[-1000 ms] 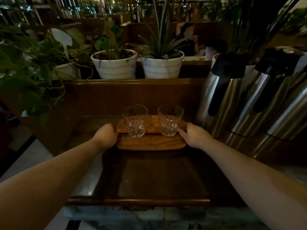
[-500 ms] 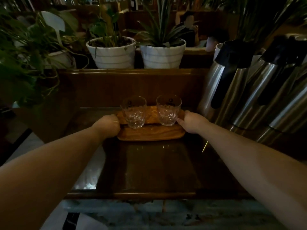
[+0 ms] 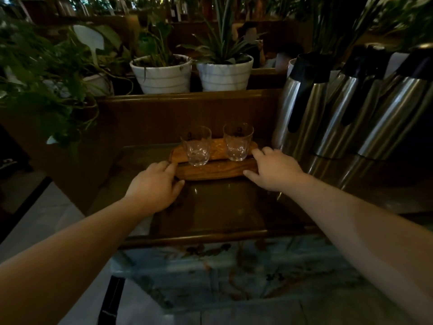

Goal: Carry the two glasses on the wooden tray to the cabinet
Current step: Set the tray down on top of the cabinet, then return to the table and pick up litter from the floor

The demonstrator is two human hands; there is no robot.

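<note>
The wooden tray (image 3: 218, 171) lies flat on the dark glossy top of the cabinet (image 3: 222, 207), near its back wall. Two empty clear glasses stand upright on it, the left glass (image 3: 196, 146) and the right glass (image 3: 237, 142). My left hand (image 3: 153, 186) is at the tray's left end with its fingers uncurled, the fingertips just touching the wood. At the right end, my right hand (image 3: 275, 171) has its fingers spread, thumb against the tray's front corner. Neither hand touches a glass.
Three tall steel thermos jugs (image 3: 302, 106) stand close to the right of the tray. Behind the cabinet's back wall are two white plant pots (image 3: 164, 75), with leafy plants (image 3: 42, 85) overhanging the left. The cabinet's front rim (image 3: 210, 238) is near me. A person sits far behind.
The tray went forward and now rests on the cabinet top. Both hands have uncurled from a closed grip on its ends, and the left hand has slid back toward me.
</note>
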